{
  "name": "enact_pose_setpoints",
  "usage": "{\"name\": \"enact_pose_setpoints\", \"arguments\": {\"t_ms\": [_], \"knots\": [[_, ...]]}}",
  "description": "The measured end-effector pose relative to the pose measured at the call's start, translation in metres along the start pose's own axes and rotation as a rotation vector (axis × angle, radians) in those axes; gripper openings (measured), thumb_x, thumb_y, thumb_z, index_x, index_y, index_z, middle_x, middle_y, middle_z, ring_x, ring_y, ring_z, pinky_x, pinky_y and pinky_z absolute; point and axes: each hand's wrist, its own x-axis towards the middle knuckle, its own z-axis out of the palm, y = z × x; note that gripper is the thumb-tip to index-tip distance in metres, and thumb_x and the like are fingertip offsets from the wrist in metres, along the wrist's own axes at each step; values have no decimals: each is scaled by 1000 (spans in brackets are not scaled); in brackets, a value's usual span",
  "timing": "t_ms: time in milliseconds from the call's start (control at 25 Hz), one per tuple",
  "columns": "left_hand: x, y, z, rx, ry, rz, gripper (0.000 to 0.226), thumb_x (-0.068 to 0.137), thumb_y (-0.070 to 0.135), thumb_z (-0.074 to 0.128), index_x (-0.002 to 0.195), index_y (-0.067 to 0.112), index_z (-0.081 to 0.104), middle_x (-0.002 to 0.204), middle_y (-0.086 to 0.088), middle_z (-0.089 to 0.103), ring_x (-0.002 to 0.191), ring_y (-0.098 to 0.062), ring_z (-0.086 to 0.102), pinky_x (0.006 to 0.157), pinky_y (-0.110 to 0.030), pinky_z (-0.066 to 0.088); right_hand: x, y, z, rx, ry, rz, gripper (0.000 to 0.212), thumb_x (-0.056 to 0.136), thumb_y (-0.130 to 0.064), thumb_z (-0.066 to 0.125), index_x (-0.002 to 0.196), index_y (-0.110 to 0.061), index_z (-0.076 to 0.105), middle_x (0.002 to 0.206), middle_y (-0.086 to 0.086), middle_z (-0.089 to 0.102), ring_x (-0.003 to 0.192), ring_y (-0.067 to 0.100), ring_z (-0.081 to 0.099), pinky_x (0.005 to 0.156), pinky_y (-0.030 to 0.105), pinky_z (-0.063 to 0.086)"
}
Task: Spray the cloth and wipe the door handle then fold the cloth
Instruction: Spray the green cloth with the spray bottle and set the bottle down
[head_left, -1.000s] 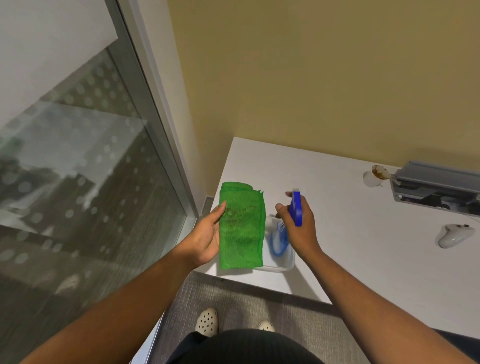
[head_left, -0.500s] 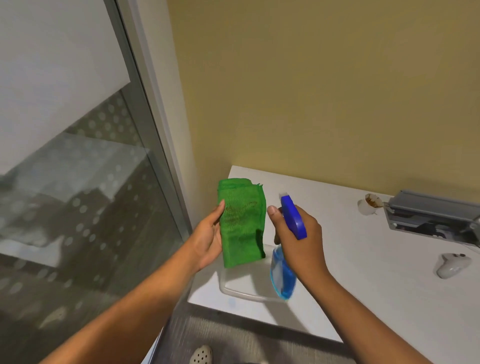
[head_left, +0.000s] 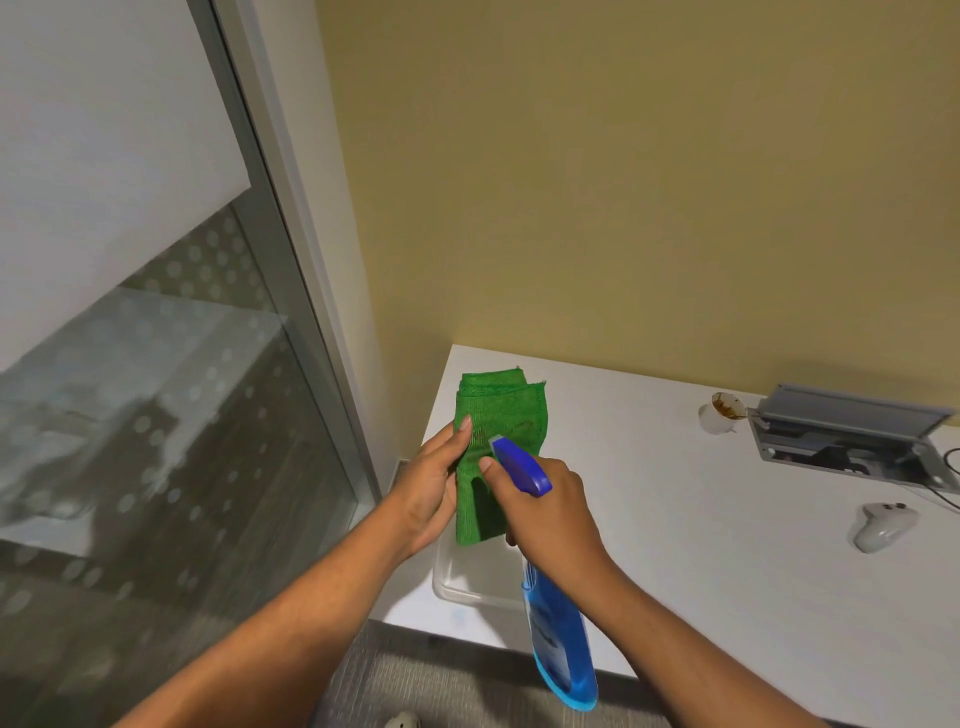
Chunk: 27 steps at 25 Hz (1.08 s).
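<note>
My left hand (head_left: 430, 493) holds a folded green cloth (head_left: 498, 415) upright above the near left corner of the white table (head_left: 701, 519). My right hand (head_left: 545, 512) grips a blue spray bottle (head_left: 558, 644) by its neck, forefinger on the trigger. The dark blue nozzle (head_left: 519, 462) points at the cloth, almost touching it. The bottle's body hangs below my hand, over the table's front edge. No door handle is in view.
A clear plastic tray (head_left: 467, 577) lies on the table under the cloth. A glass partition with a metal frame (head_left: 291, 249) stands at left. On the table's right are a stained white cup (head_left: 719, 413), an open grey cable box (head_left: 852, 436) and a white controller (head_left: 883, 525).
Both hands lifted the cloth and the bottle off the tray. The bottle then moved left until its nozzle came close to the cloth. The camera tilted upward.
</note>
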Motion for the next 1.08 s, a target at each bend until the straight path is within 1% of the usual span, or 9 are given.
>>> {"name": "enact_pose_setpoints", "arguments": {"t_ms": [80, 160, 240, 360, 480, 600, 760, 880, 1080], "knots": [[-3, 0, 0, -2, 2, -6, 44, 100, 29, 54, 136, 6, 65, 133, -21, 73, 116, -28, 75, 93, -34, 63, 0, 1, -2, -3, 3, 27, 47, 99, -44, 71, 68, -9, 60, 57, 7, 58, 58, 35, 66, 64, 52, 58], [-5, 0, -2, 1, 12, -15, 48, 99, 32, 55, 139, 7, 63, 134, -21, 73, 118, -29, 74, 95, -38, 62, -3, 0, -8, 16, 24, 25, 46, 101, -42, 69, 74, -6, 62, 59, 15, 62, 50, 24, 64, 60, 47, 58], [-6, 0, -4, 18, 23, -15, 51, 98, 34, 56, 142, 8, 61, 137, -21, 71, 123, -31, 72, 100, -42, 60, -8, -2, -18, 32, 65, 16, 50, 104, -41, 66, 73, -2, 59, 56, 19, 61, 44, 17, 61, 55, 33, 54], [-7, -2, -7, 19, 26, -18, 53, 98, 35, 57, 144, 9, 61, 141, -21, 69, 128, -34, 68, 107, -47, 54, -13, -5, -27, 51, 106, 10, 52, 103, -40, 68, 64, -9, 53, 48, 8, 51, 43, 18, 63, 48, 14, 47], [-8, -5, -4, 17, 24, -25, 52, 98, 35, 57, 143, 8, 61, 140, -21, 69, 127, -33, 69, 106, -46, 55, -15, -3, -23, 44, 116, -7, 53, 100, -38, 74, 68, 0, 57, 54, 21, 55, 50, 33, 67, 52, 31, 52], [-9, -9, 1, 12, 8, -34, 48, 101, 32, 55, 141, 6, 63, 137, -21, 71, 122, -31, 72, 98, -39, 61, -16, 1, -16, 17, 120, -28, 52, 97, -38, 77, 67, 0, 58, 58, 23, 57, 60, 44, 65, 58, 47, 56], [-10, -10, 3, 13, -12, -40, 47, 101, 31, 54, 140, 7, 64, 139, -22, 70, 121, -31, 72, 95, -38, 62, -13, 5, -15, 9, 127, 20, 54, 95, -40, 77, 65, 0, 57, 49, 11, 52, 61, 44, 65, 62, 51, 58], [-11, -8, 1, 23, -4, -45, 50, 99, 34, 55, 141, 8, 63, 139, -22, 70, 123, -33, 72, 101, -44, 60, -11, 9, -23, 8, 150, 39, 55, 94, -42, 78, 69, 3, 58, 56, 23, 58, 62, 46, 66, 62, 53, 58], [-11, -7, -3, 24, 5, -65, 53, 100, 36, 55, 145, 8, 60, 140, -23, 69, 128, -36, 68, 108, -49, 55, -11, 14, -33, -36, 186, 59, 60, 95, -45, 76, 68, 5, 56, 61, 29, 62, 65, 49, 64, 68, 52, 58]]}}
